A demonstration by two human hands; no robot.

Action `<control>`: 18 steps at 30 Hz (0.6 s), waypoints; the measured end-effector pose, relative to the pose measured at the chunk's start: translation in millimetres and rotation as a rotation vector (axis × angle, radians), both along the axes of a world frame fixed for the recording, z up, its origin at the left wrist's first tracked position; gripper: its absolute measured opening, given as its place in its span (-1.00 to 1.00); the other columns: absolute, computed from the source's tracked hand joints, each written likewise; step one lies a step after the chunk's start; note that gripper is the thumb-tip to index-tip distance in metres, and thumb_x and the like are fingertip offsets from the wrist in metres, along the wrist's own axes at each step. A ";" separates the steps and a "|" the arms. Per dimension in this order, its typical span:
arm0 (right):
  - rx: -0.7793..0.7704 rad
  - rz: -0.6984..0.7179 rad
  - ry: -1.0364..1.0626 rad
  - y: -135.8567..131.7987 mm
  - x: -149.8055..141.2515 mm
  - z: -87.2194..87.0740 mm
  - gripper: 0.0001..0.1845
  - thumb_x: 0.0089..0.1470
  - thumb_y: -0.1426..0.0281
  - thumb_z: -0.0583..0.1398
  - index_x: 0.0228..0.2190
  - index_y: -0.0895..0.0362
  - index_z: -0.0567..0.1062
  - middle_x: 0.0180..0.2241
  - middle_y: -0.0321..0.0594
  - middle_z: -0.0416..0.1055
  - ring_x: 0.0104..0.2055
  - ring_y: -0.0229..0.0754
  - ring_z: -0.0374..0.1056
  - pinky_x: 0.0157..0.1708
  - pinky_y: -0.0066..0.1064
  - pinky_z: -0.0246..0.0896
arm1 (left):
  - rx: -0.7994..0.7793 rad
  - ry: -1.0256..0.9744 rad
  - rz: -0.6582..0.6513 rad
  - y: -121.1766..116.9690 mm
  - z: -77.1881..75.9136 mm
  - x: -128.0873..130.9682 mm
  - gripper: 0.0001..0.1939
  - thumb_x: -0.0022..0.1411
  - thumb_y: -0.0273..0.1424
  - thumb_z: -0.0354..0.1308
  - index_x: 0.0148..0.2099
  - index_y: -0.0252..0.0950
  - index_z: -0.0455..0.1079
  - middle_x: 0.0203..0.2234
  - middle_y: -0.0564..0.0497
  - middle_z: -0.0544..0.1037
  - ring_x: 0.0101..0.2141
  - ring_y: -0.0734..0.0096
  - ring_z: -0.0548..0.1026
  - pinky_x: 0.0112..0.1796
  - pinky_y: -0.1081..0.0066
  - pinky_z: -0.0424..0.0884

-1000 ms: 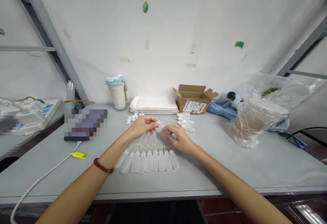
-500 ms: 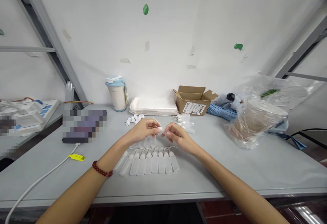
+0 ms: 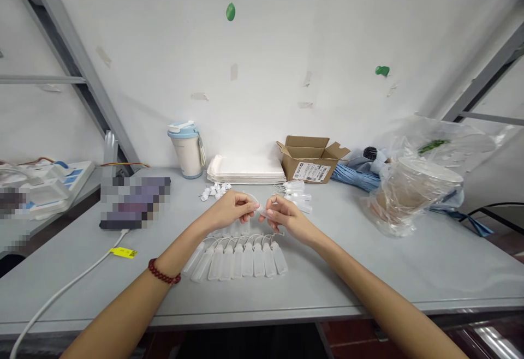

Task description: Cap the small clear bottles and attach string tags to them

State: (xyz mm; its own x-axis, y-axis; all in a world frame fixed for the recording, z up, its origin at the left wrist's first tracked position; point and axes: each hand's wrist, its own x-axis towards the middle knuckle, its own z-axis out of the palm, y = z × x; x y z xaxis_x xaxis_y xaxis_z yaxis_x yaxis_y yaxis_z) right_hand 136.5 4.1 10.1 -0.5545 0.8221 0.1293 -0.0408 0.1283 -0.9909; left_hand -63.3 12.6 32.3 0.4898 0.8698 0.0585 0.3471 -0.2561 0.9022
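Above the middle of the desk, my left hand (image 3: 233, 209) and my right hand (image 3: 285, 218) meet fingertip to fingertip. Both pinch a small translucent plastic bottle (image 3: 262, 210), mostly hidden by the fingers. A pale curved piece shows just above my left fingertips. Below the hands lies a row of similar translucent bottles (image 3: 237, 261), each with a thin white tube at its top. More bottles (image 3: 235, 229) lie behind that row, partly covered by my left hand. Small white caps (image 3: 215, 190) are heaped beyond my left hand, and several loose bottles (image 3: 301, 198) lie beyond my right.
At the back stand a cream tumbler (image 3: 186, 151), a stack of white envelopes (image 3: 248, 171) and an open cardboard box (image 3: 313, 160). To the right are blue cloth (image 3: 356, 178) and a plastic-wrapped spool (image 3: 413, 195). A blurred-out dark device (image 3: 137, 203) with a white cable lies left.
My left fingers have closed further over the small piece between the hands, covering its white end. Both hands stay in nearly the same place. The view has shifted slightly.
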 end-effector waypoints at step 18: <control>-0.014 -0.006 -0.020 1.7 1.1 -2.9 -0.70 0.03 0.16 0.18 -0.38 0.10 0.23 -0.44 -0.28 0.41 -0.60 -0.39 0.13 -0.59 -0.49 0.08 | -0.001 -0.003 -0.004 -3.7 4.2 0.3 -0.74 0.11 -0.22 0.14 -0.25 -0.31 0.45 -0.42 -0.02 0.55 -0.45 0.42 0.44 -0.42 0.45 0.37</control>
State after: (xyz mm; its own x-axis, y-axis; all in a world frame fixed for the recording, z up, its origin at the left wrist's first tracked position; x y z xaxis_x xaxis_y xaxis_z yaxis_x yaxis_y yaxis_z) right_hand 137.6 5.8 7.2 -0.5516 0.8273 0.1065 -0.0200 0.1145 -0.9932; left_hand -63.0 8.9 36.6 0.4933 0.8678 0.0593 0.3429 -0.2566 0.9036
